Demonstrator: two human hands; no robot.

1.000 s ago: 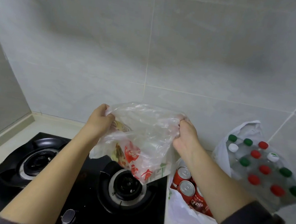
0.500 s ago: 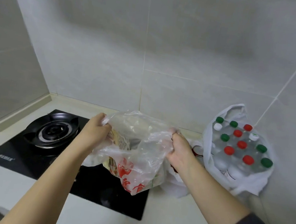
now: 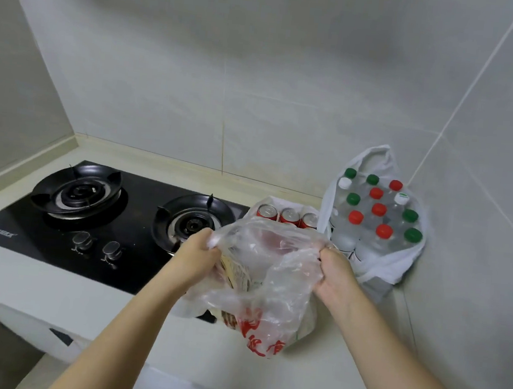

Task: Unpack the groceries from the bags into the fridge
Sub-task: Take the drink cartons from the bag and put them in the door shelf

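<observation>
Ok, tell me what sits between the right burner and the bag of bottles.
A white bag of red cans stands between the right burner and the bag of bottles, in the head view.

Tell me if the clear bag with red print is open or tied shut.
The clear bag is open: the left hand and right hand hold its mouth apart; a printed package shows inside.

I'm looking through a clear plastic bag [image 3: 284,279] that is showing red printed characters near its bottom, with a pale yellow patterned packet [image 3: 238,275] inside. Behind it, red cans [image 3: 289,215] are showing silver tops. The white bottle bag [image 3: 386,268] is showing green, red and white caps [image 3: 379,209]. The hob [image 3: 134,264] is gleaming black against the cream counter [image 3: 49,286] and pale grey tiles [image 3: 260,84].
</observation>
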